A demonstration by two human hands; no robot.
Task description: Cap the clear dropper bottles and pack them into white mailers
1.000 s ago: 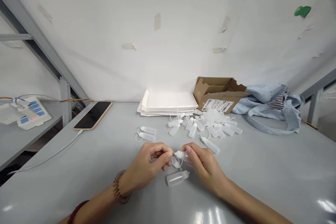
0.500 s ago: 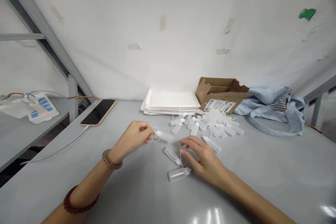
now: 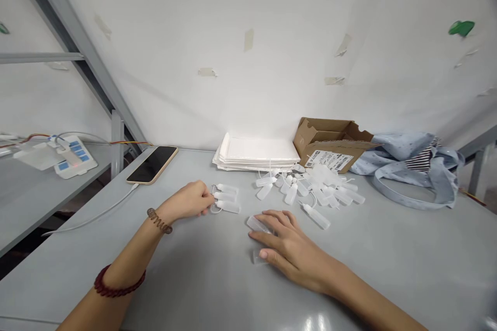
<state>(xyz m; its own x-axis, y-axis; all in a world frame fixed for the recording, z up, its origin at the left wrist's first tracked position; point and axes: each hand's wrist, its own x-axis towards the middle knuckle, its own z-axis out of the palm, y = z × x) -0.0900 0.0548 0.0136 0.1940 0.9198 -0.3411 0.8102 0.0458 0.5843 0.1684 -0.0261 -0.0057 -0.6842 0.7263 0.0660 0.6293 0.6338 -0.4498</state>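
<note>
Plastic bottles lie beneath the right hand, grip spread; left hand, grip unclear.

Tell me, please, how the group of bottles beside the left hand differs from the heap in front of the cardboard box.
The group of bottles lies lined up side by side, whereas the heap is jumbled. The group has three bottles; the heap has many more. The left hand is at the group's tip end, while the heap has no hand on it. Both consist of whitish, translucent bottles.
</note>
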